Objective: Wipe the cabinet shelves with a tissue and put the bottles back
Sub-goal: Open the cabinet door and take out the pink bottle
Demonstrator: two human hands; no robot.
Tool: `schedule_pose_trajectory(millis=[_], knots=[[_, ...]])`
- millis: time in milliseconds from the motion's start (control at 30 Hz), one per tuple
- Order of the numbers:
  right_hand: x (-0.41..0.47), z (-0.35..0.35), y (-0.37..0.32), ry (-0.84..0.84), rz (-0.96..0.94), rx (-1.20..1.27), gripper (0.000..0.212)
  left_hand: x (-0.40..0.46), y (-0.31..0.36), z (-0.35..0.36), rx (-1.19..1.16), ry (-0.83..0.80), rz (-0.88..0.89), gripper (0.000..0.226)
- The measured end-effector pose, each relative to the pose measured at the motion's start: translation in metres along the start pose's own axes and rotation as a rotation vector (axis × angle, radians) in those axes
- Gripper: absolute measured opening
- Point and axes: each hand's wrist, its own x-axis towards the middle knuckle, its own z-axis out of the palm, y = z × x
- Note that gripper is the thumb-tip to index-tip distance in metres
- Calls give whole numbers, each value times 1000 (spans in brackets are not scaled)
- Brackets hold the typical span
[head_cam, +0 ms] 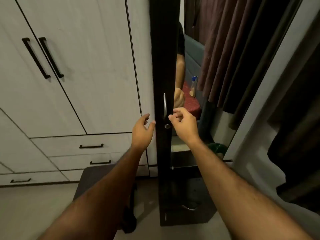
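Dark cabinet door (161,70) edge stands between both empty hands.

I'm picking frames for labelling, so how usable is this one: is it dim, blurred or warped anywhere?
Head view: dim, warm indoor light; wide-angle bending bows the white wardrobe edges; the dark cabinet door loses detail in shadow; the mirror reflects a bottle softly; both hands, left and right, look slightly soft.

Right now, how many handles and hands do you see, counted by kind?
Black bar handles on the white wardrobe: 5
Silver handle on the dark cabinet door: 1
Hands: 2, left hand, right hand
Total: 8
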Motion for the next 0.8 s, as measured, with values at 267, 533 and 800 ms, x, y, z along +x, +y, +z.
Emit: schedule_pose_trajectory(millis=[267, 533, 800], knots=[[26, 27, -33, 230, 5, -51, 9, 54, 18, -22, -111, -102, 144, 40], [23, 41, -34, 266, 95, -166, 20, 67, 15, -18, -216, -173, 149, 33], [13, 41, -35, 264, 98, -208, 17, 58, 12, -15, -250, -143, 131, 32]])
